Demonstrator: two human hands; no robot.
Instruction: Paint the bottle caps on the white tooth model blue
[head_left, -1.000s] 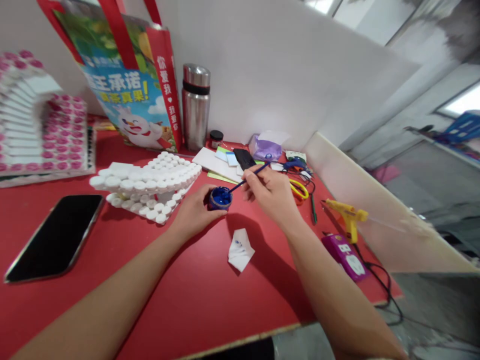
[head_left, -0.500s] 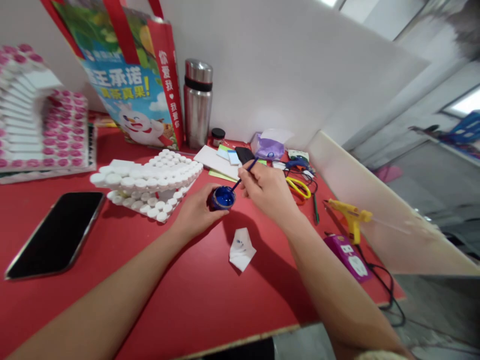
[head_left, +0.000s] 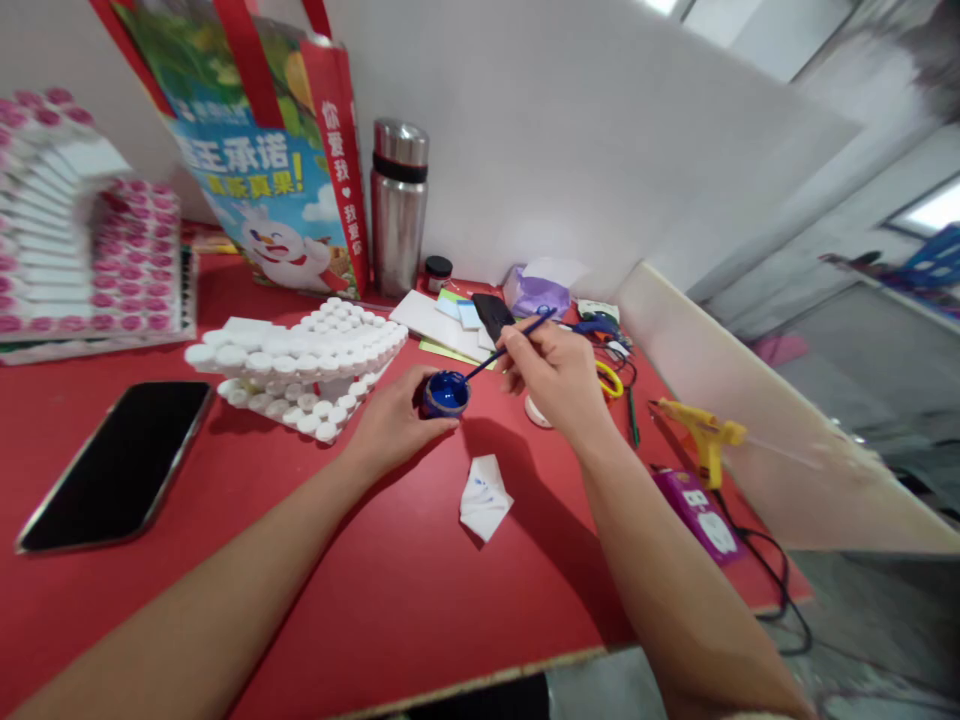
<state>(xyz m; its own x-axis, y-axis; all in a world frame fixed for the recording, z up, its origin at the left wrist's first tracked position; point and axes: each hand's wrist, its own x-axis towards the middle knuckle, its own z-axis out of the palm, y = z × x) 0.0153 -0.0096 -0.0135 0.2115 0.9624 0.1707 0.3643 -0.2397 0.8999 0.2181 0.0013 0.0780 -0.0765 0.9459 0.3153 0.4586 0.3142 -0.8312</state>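
Observation:
My left hand (head_left: 397, 420) is wrapped round a small jar of blue paint (head_left: 447, 395), its open mouth facing up. Between thumb and fingers, my right hand (head_left: 551, 370) pinches a dark blue paintbrush (head_left: 517, 340) that slants down to the left. Its lower end is at the jar's right rim. Below the jar lies a creased white tissue (head_left: 485, 498) with blue specks. A round white lid (head_left: 537, 412) shows partly under my right hand. Left of my left hand sits a white model covered in round caps (head_left: 300, 355).
A phone (head_left: 116, 465) lies at the left of the red table (head_left: 390, 610). Behind are a printed bag (head_left: 270, 200), a steel flask (head_left: 400, 210) and a pink-and-white model (head_left: 82, 230). At right are yellow-handled scissors (head_left: 611, 378), a yellow glue gun (head_left: 701, 430) and a purple power socket (head_left: 697, 515) with its cable.
My right hand has shifted right and a little down, and the brush now slants more flatly at the jar's rim. The white lid has come into sight. My left hand stays on the jar.

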